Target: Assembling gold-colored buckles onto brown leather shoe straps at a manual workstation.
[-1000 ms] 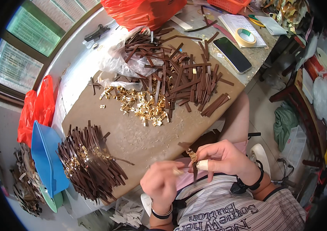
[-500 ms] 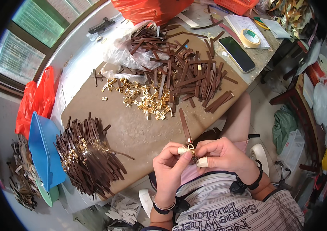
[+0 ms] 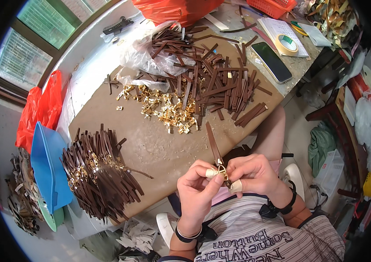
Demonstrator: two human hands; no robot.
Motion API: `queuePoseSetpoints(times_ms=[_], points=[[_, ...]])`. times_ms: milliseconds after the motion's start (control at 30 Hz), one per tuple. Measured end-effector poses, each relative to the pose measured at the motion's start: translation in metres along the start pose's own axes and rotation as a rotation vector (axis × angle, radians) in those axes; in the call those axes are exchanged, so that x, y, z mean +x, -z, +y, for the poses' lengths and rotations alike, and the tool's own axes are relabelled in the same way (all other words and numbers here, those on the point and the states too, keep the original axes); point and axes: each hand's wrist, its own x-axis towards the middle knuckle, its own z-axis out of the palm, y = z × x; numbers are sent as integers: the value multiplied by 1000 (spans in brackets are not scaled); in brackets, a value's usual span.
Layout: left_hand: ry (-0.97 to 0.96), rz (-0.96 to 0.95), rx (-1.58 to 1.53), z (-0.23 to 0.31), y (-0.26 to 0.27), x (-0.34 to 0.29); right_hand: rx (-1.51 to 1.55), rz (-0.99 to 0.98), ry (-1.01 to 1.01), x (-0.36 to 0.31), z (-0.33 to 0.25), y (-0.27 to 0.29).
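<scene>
Near the table's front edge, both hands meet over my lap at a brown strap (image 3: 212,142) with a gold buckle (image 3: 223,170) on its lower end. My left hand (image 3: 199,185) is closed, thumb and forefinger pinching beside the buckle. Closed too, my right hand (image 3: 255,175) pinches at the buckle's lower side, where a short dark end partly shows between the fingers. Pale tape wraps a finger of the left hand and the right thumb. The strap's long end points up and away over the table edge.
Loose gold buckles (image 3: 174,114) lie mid-table beside a heap of brown straps (image 3: 224,89) and a clear plastic bag (image 3: 139,56). At the left, buckled straps (image 3: 102,174) are stacked next to a blue bin (image 3: 51,168). A phone (image 3: 271,62) and tape roll (image 3: 286,44) lie at the far right.
My hands and the strap have shifted slightly right in the picture. The buckle has turned a little and more of it shows between my fingers.
</scene>
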Motion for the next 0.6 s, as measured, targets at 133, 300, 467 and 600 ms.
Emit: queuePoseSetpoints(times_ms=[133, 300, 467, 600], points=[[-92, 39, 105, 8, -8, -3, 25, -39, 44, 2, 4, 0], [-245, 60, 309, 7, -8, -5, 206, 47, -111, 0, 2, -5], [-226, 101, 391, 8, -2, -2, 241, 47, -209, 3, 3, -6], [-192, 100, 383, 6, 0, -4, 292, 25, -255, 4, 2, -5]])
